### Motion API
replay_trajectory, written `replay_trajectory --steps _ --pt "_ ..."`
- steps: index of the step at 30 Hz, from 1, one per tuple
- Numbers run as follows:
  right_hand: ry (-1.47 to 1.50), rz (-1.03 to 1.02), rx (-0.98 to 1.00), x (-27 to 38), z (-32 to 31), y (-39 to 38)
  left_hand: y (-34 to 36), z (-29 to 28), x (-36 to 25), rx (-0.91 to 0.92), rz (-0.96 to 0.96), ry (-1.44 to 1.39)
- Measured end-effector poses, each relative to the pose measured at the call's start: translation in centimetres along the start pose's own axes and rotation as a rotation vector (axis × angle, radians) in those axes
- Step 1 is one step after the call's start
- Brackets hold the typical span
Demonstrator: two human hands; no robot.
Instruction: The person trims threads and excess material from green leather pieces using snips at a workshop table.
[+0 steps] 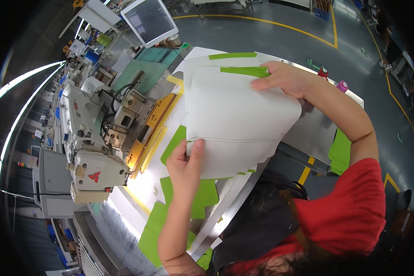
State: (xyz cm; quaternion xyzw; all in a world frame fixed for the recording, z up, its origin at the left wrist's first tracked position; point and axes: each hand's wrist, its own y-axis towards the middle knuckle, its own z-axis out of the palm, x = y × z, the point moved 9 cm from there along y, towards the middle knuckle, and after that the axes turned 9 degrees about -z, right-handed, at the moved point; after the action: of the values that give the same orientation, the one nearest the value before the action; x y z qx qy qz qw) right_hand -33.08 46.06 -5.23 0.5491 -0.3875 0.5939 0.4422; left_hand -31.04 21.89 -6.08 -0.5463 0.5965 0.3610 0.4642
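Note:
Between my hands is a white fabric panel with a stitched line across its lower part and bright green strips at its top edge. My left hand is closed on its left edge, thumb on top beside the stitched line. At the upper right corner my right hand grips the panel, its thumb on the white face and the other fingers mostly hidden. Behind it, another white layer with a green strip shows. Several green fabric pieces lie below and around my left forearm.
An industrial sewing machine stands at the left, with an orange-yellow clamp plate beside the panel. A screen rises at the upper left. Thread spools sit at the table's far right edge. More green pieces hang near my right elbow.

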Motion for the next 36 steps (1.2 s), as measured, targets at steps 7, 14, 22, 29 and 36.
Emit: replay_trajectory --steps 7,14,22,29,36 --pt "-0.097 0.077 0.035 -1.5 3.3 4.4 0.0 -4.6 1.6 -0.092 0.03 -0.109" --pt "-0.023 0.085 0.129 -2.7 6.0 7.0 -0.2 -6.8 3.4 -0.159 -0.013 -0.117" --pt "-0.077 0.139 0.1 -2.9 6.7 7.6 -0.5 -7.2 4.2 -0.071 -0.045 -0.232" --pt "-0.096 0.154 0.057 -4.5 5.3 7.9 -1.1 -6.6 3.7 -0.114 -0.063 -0.149" --pt "-0.057 0.153 0.151 -4.7 5.9 7.8 -1.5 -6.8 3.6 -0.146 -0.059 -0.148"
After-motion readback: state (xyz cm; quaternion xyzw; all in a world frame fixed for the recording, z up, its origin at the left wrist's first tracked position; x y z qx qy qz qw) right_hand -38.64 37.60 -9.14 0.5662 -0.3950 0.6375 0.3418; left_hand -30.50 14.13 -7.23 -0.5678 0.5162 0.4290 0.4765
